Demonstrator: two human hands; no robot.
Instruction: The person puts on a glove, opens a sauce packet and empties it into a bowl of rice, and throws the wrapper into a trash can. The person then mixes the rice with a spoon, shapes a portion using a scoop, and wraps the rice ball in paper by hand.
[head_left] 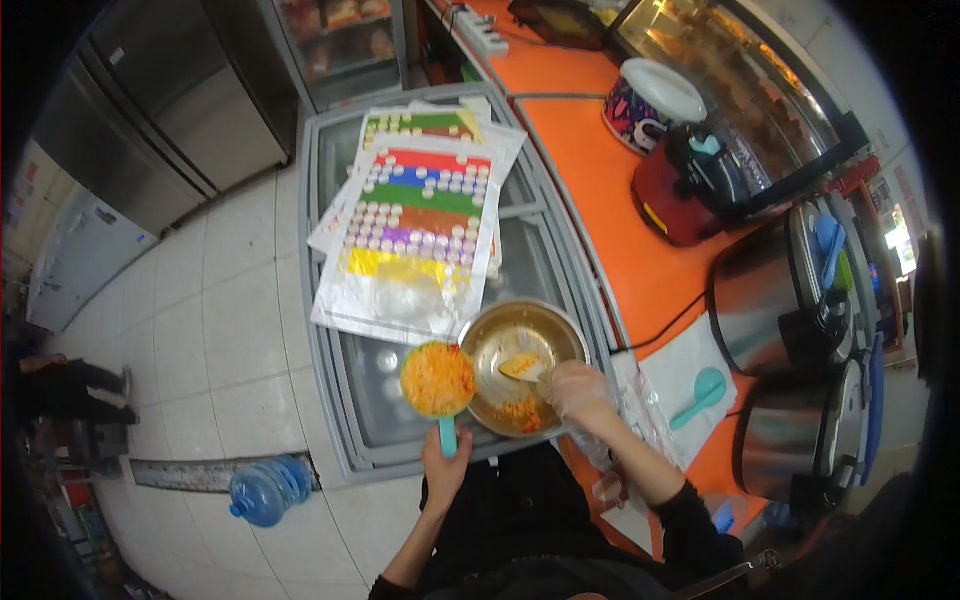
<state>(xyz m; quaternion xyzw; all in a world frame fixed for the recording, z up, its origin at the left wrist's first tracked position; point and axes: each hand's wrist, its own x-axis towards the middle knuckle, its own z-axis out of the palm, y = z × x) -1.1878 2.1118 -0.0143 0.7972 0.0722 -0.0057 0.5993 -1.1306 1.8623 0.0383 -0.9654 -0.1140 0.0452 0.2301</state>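
Observation:
My left hand (445, 470) is closed round the teal handle of a scoop (448, 436). Orange-coloured food (438, 379) fills the scoop, which is held beside the left rim of a metal bowl (488, 343). In my right hand (580, 393), which seems to wear a clear glove, is a spoon (521, 367) whose tip is inside the bowl. A little orange food (523, 413) clings to the bowl's bottom and side. The bowl stands on a grey-framed lid, just below printed sheets (410, 230) covered with round white pieces.
An orange counter (625, 270) on the right carries a red cooker (680, 195), two large steel cookers (770, 290), a patterned pot (645, 105) and a teal ladle (700, 395). A blue water bottle (270, 490) lies on the floor. Another person's legs (85, 390) show at far left.

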